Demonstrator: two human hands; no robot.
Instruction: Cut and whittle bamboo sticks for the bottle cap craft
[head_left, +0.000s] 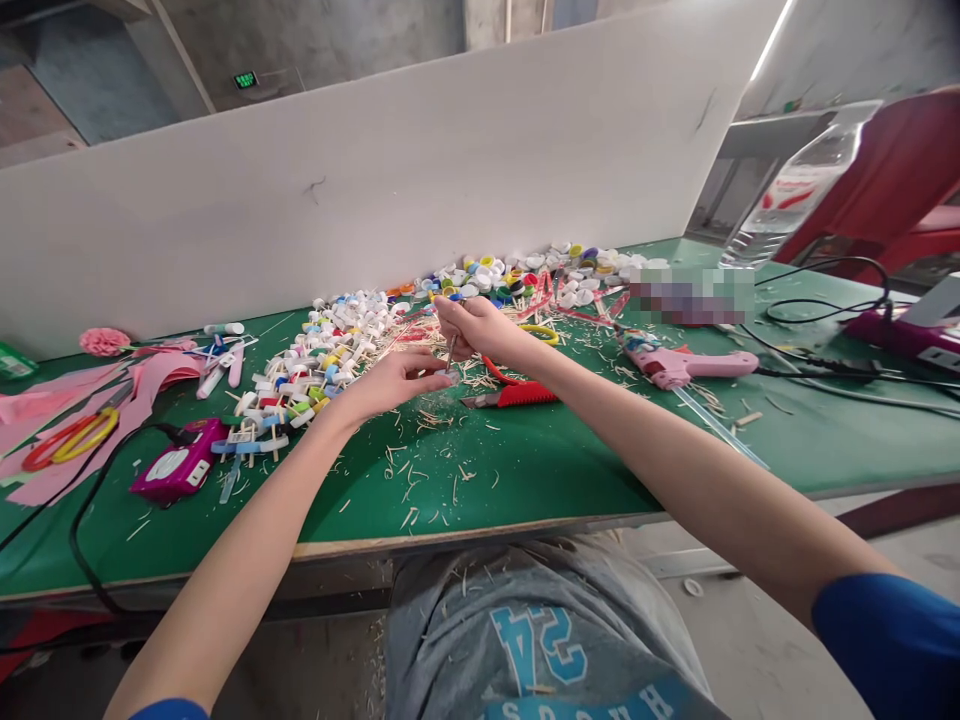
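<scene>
- Right hand's (480, 328) grip had a rod (450, 352) pinched, well in from the desk's (540, 470) front edge
- Left hand (399, 382) sat by a clear bit (453, 377) under it, couldn't tell if pinching tbh

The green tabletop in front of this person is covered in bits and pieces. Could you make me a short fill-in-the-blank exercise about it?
1. Held in the right hand, a thin rod points ____ toward the tabletop.
2. The knife lying near the hands has a ____ handle.
3. The body of the glue gun is ____.
4. The pink flower lies toward the ____ side of the picture.

Missing words: down; red; pink; left.
</scene>
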